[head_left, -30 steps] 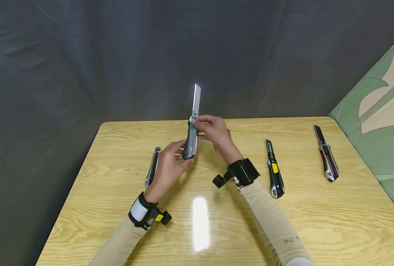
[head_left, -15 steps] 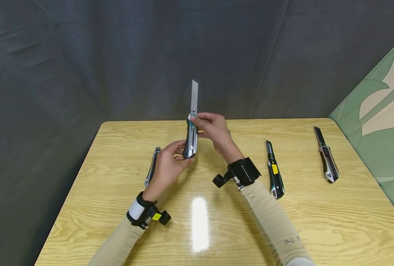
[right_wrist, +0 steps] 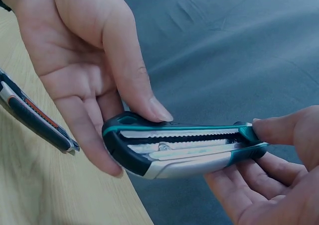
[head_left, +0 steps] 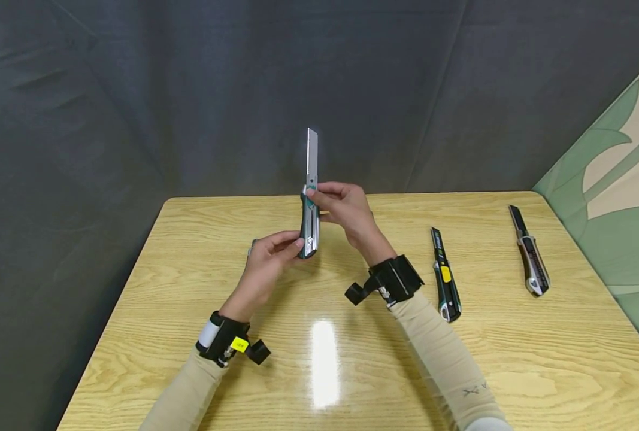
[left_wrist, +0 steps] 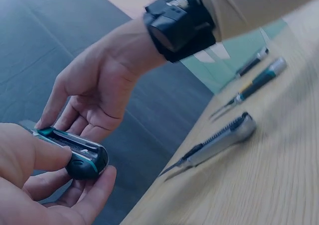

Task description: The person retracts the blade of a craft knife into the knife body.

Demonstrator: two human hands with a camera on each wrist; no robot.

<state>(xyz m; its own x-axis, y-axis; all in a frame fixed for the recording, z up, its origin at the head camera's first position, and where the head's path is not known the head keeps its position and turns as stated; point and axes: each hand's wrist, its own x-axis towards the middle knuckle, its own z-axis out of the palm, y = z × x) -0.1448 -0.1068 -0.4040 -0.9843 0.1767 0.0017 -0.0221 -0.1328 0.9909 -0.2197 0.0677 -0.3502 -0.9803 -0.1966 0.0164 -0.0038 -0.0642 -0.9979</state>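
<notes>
Cutter (head_left: 309, 230) with a silver-and-black body and teal trim is held up above the bench (head_left: 136, 335) between the two hands, its long blade (head_left: 312, 152) out and pointing away from the person. The left hand (head_left: 262, 269) is clamped on the butt end, thumb against one face and fingers round the other side. The right hand (head_left: 351, 215) pinches the end nearest the blade, its thumb at the teal slider (head_left: 311, 200).

Just behind the left hand an orange-striped knife (right_wrist: 37, 116) lies on the bench, mostly hidden in the head view. Near the right hand, seen from the left wrist, lies a grey knife (left_wrist: 219, 140) with a black toothed track. To the right of the right wrist lies a black knife (head_left: 446, 281) with a yellow button; farther right, near the bench's edge, is a silver-and-brown knife (head_left: 532, 263). Both point away from the person.

Beige sleeves (head_left: 448, 356) and black wrist straps (head_left: 396, 279) sit behind the hands. Beyond the hands hangs dark cloth (head_left: 244, 90), with a green-and-cream panel (head_left: 632, 239) far right.
</notes>
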